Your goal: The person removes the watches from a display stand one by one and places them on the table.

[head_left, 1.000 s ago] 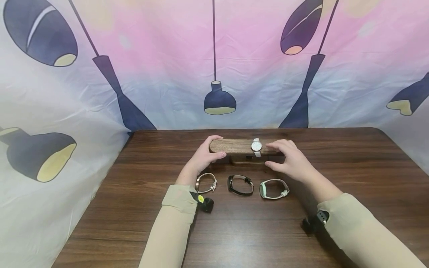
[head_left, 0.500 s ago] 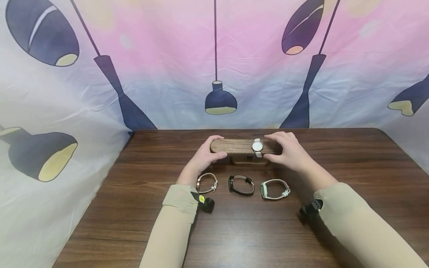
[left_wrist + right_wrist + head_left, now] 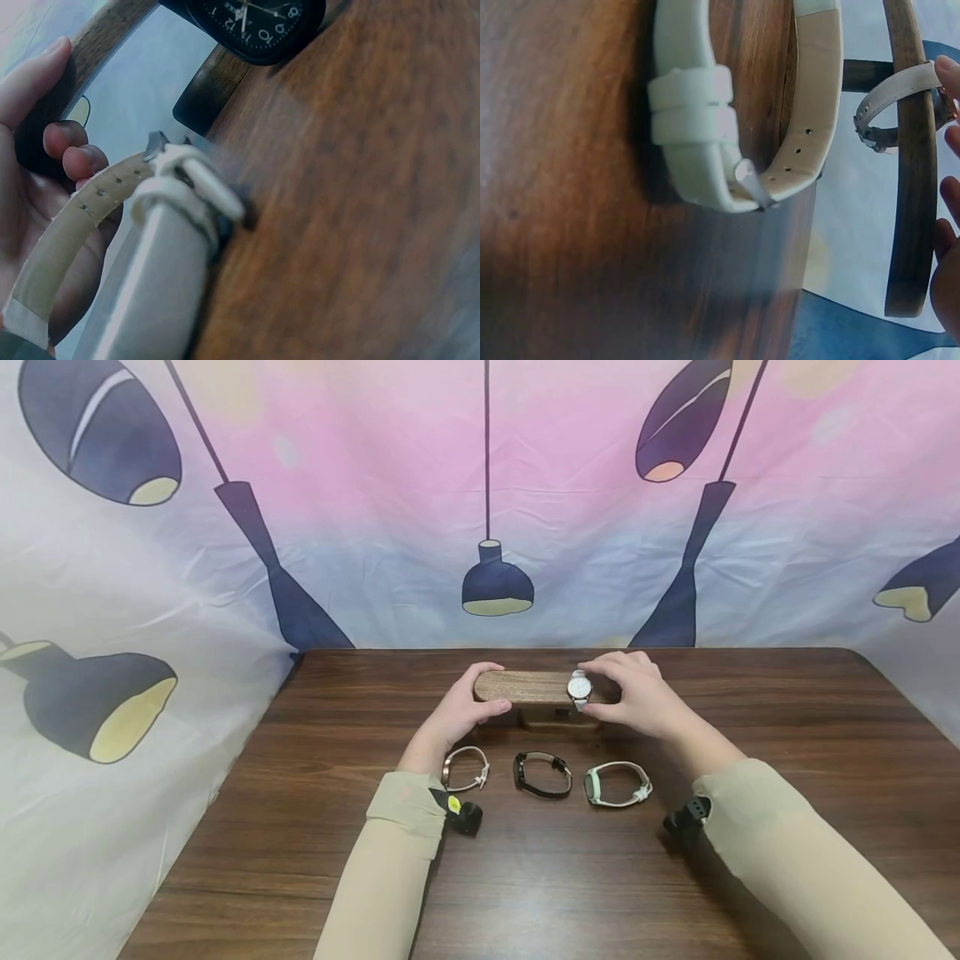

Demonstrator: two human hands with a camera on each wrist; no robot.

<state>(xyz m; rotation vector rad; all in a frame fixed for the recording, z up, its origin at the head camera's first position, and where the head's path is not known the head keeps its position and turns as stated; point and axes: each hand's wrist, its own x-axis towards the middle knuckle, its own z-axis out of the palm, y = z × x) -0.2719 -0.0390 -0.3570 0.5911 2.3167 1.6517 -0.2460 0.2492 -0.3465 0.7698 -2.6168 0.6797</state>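
Observation:
A wooden watch stand (image 3: 525, 687) with a rounded crossbar stands near the back of the table. My left hand (image 3: 453, 714) grips the bar's left end, thumb in front and fingers behind. Around the bar, right of its middle, sits a wristwatch (image 3: 579, 687) with a white dial and white strap. My right hand (image 3: 637, 697) reaches over the bar's right end, thumb and forefinger pinching the watch at its front and back edges. In the right wrist view this watch's buckled strap (image 3: 900, 86) loops under the bar; only some fingertips of that hand show.
In front of the stand lie three buckled watches: one with a white strap and rose-gold case (image 3: 465, 769), a black one (image 3: 542, 775) and a mint-green one (image 3: 618, 784). They lie between my forearms on the brown table (image 3: 555, 885). A patterned cloth (image 3: 405, 527) hangs behind.
My right hand has moved left along the bar and closed its thumb and forefinger on the white-strapped watch. My left hand keeps its grip on the stand.

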